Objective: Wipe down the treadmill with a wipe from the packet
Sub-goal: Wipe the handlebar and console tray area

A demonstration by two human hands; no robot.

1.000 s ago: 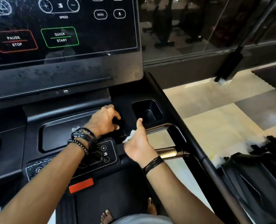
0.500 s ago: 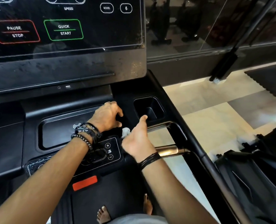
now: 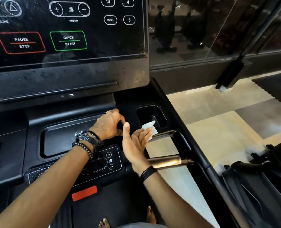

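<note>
Wipe [image 3: 150,129] now extends past the right hand [image 3: 137,145] fingertips, over the near edge of the cupholder [image 3: 150,116]; half a second ago it sat bunched beside the thumb. Right hand has turned palm-up, fingers straightened, wipe pinched at the tips. Left hand [image 3: 109,125] remains curled on the treadmill [image 3: 70,140] tray edge; whether it holds anything cannot be told.

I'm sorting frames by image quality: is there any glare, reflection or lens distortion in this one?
Head view: the glossy console screen mirrors a faint silhouette; the glass wall reflects gym machines; straight edges bow from the wide-angle lens; the wipe at the right hand reads bright but soft-edged; the left hand is sharp enough.
</note>
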